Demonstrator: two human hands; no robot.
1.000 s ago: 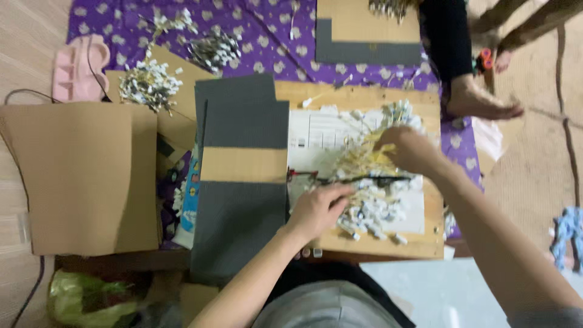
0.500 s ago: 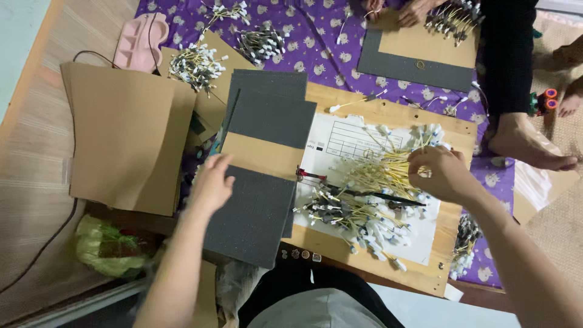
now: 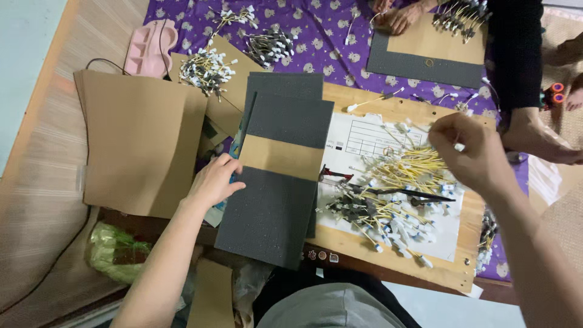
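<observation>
A dark grey foam sheet [image 3: 270, 212] with a brown card band [image 3: 282, 157] across its middle lies on the near left part of a wooden board [image 3: 388, 109], its lower end hanging past the board's near edge. The left hand [image 3: 212, 182] rests on the sheet's left edge, fingers curled over it and thumb alongside, a loose hold rather than a tight pinch. More grey sheets [image 3: 285, 85] lie stacked under and beyond it. Just right of the sheet, a white paper [image 3: 358, 136] on the board carries a heap of thin sticks [image 3: 395, 194], yellowish with white and grey tips, with black tweezers [image 3: 419, 195] lying across them. The right hand [image 3: 470, 152] hovers above the far right side of the heap, fingers bunched together; whether it pinches any sticks cannot be told. To the left of the sheet, a stack of brown cards [image 3: 139, 143] lies on the floor, with a pink tray [image 3: 146, 54] beyond it on a purple cloth [image 3: 328, 42]. Bundles of sticks [image 3: 206, 70] sit on the cloth and on a card near the tray. At the far side, another person's hands [image 3: 395, 15] work at a grey sheet with card [image 3: 425, 58], and a bare foot [image 3: 540, 140] rests near the board's right end. A green bag [image 3: 115, 252] lies at the near left.
</observation>
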